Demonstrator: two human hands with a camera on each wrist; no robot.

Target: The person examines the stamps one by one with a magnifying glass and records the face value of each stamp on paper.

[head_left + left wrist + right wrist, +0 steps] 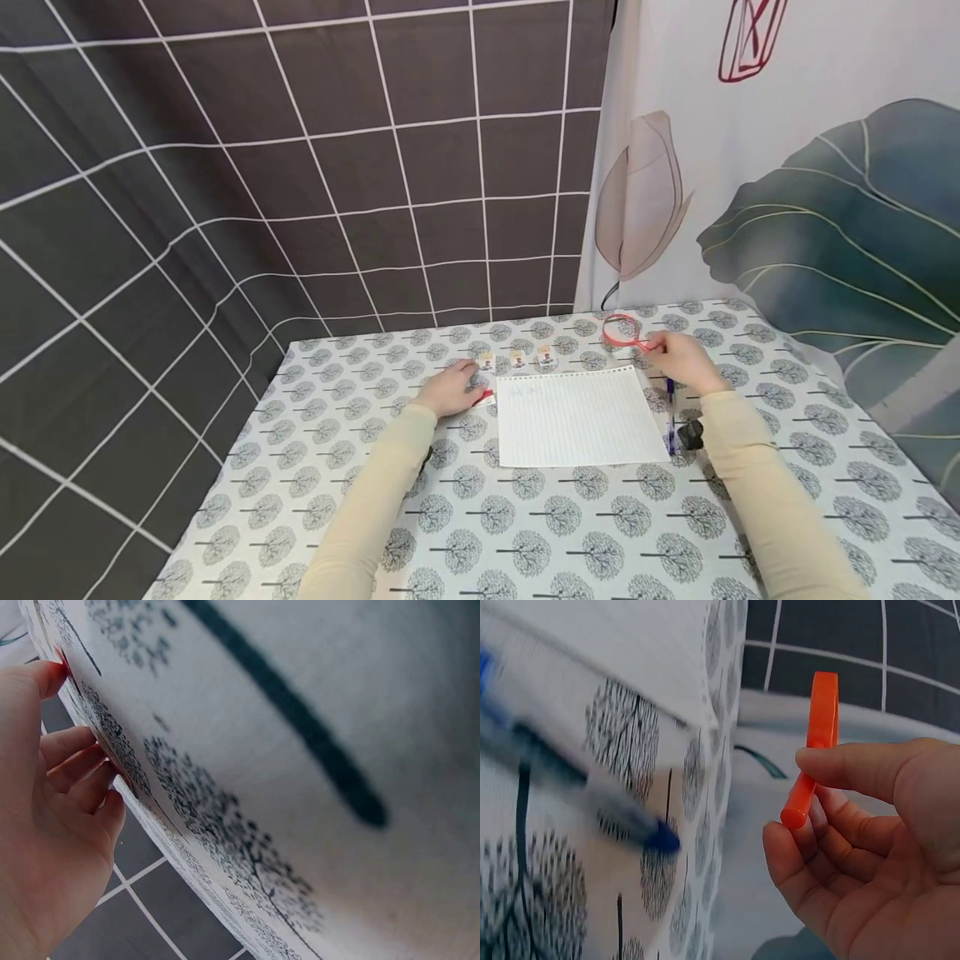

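Observation:
My right hand (684,362) pinches the thin handle of a red magnifying glass (622,342) above the far right of the table. In the right wrist view, the thumb and fingers grip its orange-red handle (798,802), and the frame appears edge-on. On the table, my left hand (447,389) rests with relaxed fingers beside a small white card with a red mark (486,397), its thumb near the red part. The left wrist view shows the fingertips (105,776) at the cloth. Between the hands lies a lined sheet of paper (577,421) with faint writing at its upper left.
Three small picture cards, left (487,362), middle (517,359) and right (546,356), lie beyond the paper. A blue pen (671,412) lies along the paper's right side. Dark gridded cloth (435,167) hangs behind the tree-patterned tablecloth (300,492).

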